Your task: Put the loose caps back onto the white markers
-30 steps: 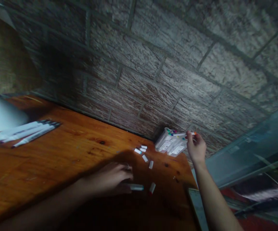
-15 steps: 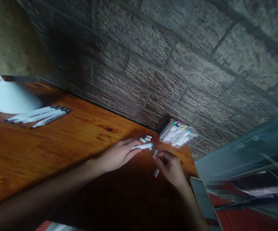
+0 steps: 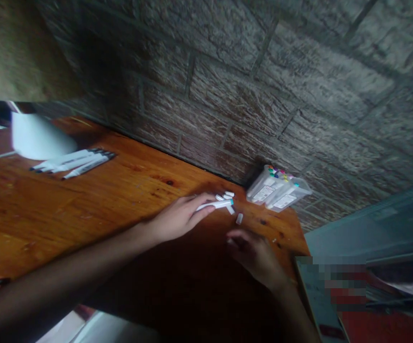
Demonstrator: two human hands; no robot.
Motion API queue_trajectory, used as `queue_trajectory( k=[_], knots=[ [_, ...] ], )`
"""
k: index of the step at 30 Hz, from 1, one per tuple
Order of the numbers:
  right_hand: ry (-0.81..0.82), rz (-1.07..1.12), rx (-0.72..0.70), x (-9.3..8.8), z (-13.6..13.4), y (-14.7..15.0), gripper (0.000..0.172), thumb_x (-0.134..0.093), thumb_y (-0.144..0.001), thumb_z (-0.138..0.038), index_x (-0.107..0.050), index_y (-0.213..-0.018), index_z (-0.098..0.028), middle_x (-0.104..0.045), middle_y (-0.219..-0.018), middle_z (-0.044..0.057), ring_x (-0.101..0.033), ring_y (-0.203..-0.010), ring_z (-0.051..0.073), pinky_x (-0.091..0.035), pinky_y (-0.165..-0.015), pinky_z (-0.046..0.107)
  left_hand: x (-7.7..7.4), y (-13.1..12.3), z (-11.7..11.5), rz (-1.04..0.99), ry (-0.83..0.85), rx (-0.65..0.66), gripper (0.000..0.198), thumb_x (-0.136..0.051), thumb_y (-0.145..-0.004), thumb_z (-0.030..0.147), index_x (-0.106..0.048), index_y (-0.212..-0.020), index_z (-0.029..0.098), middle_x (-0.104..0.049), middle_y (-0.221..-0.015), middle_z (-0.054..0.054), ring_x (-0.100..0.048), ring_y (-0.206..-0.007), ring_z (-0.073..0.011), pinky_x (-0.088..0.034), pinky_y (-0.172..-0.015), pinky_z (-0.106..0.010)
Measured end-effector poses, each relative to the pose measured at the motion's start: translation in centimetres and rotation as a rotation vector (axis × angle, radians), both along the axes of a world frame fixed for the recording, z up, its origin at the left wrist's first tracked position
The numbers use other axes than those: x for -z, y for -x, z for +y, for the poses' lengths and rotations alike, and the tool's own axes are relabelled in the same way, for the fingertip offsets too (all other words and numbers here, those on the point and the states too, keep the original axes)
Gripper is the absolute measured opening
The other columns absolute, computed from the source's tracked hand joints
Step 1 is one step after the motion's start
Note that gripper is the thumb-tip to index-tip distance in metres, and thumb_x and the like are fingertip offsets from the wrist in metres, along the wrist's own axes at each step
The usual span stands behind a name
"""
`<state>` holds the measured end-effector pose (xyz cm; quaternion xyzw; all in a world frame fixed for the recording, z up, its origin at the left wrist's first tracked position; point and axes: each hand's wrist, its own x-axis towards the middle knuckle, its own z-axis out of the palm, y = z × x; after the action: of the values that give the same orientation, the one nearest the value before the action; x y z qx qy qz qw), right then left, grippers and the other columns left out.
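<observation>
In my left hand (image 3: 181, 214) a white marker (image 3: 215, 205) with a teal end is held between thumb and fingers, pointing right. Several small white caps (image 3: 229, 195) lie on the table just behind and beside the marker's teal end. A separate white cap (image 3: 240, 218) rests on the wood between my two hands. My right hand (image 3: 254, 252) is low over the table, its fingers curled in a pinch. A small pale bit shows at its fingertips; what it is cannot be made out.
Two clear plastic cases (image 3: 278, 190) with colourful markers stand by the brick wall (image 3: 228, 109). Several white markers (image 3: 74, 162) lie near the white lamp base (image 3: 40, 136) at left. A flat pale-edged device (image 3: 317, 295) lies by the table's right edge.
My right hand has let go of a white cap, which now lies on the table, and drawn back toward me. The red-ended cap is now hidden. The view has shifted slightly.
</observation>
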<state>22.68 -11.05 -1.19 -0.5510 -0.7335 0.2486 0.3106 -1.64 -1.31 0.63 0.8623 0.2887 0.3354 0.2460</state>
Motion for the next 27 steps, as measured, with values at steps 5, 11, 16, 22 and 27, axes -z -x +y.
queue_trajectory(
  k=[5,11,16,22,27],
  knots=[
    [-0.086,0.423,0.189,-0.5,0.2,-0.4,0.021,-0.075,-0.083,-0.029,-0.072,-0.104,-0.025,-0.074,-0.110,0.006,-0.070,-0.096,0.021,-0.055,-0.088,0.035,0.2,-0.1,-0.1,0.100,0.006,0.008,0.029,-0.043,-0.103,0.033,-0.058,-0.123,0.020,-0.069,-0.117,-0.004,-0.066,-0.108,-0.0197,-0.047,-0.098,-0.028],
    [0.026,0.733,0.242,-1.3,0.2,-0.3,0.031,-0.081,-0.078,-0.026,-0.073,-0.108,-0.029,-0.078,-0.102,0.003,-0.072,-0.094,0.021,-0.056,-0.069,0.029,0.6,-0.1,-0.3,0.188,-0.039,0.053,0.034,-0.042,-0.104,0.039,-0.056,-0.133,0.028,-0.069,-0.125,-0.001,-0.067,-0.111,-0.0200,-0.047,-0.099,-0.028],
    [0.051,0.931,0.292,-0.7,0.8,0.0,0.021,-0.083,-0.075,-0.026,-0.078,-0.095,-0.027,-0.079,-0.096,0.001,-0.069,-0.080,0.014,-0.051,-0.065,0.024,0.9,0.0,-0.1,0.249,-0.047,0.055,0.034,-0.042,-0.103,0.042,-0.060,-0.128,0.028,-0.070,-0.124,0.000,-0.067,-0.109,-0.0213,-0.048,-0.097,-0.030],
    [0.020,1.040,0.391,-0.6,1.2,-0.3,0.028,-0.086,-0.071,-0.028,-0.077,-0.098,-0.027,-0.077,-0.094,0.000,-0.066,-0.076,0.012,-0.045,-0.056,0.020,1.3,-0.1,-0.1,0.301,-0.055,0.073,0.035,-0.042,-0.102,0.044,-0.062,-0.127,0.028,-0.071,-0.121,-0.002,-0.068,-0.107,-0.0217,-0.048,-0.099,-0.032],
    [0.022,1.044,0.377,-0.8,1.1,-0.1,0.033,-0.086,-0.070,-0.027,-0.074,-0.101,-0.026,-0.076,-0.097,0.000,-0.067,-0.082,0.013,-0.049,-0.061,0.021,1.2,-0.1,0.0,0.277,-0.054,0.061,0.034,-0.045,-0.101,0.043,-0.065,-0.122,0.028,-0.074,-0.113,-0.002,-0.069,-0.101,-0.0206,-0.049,-0.097,-0.030]
  ],
)
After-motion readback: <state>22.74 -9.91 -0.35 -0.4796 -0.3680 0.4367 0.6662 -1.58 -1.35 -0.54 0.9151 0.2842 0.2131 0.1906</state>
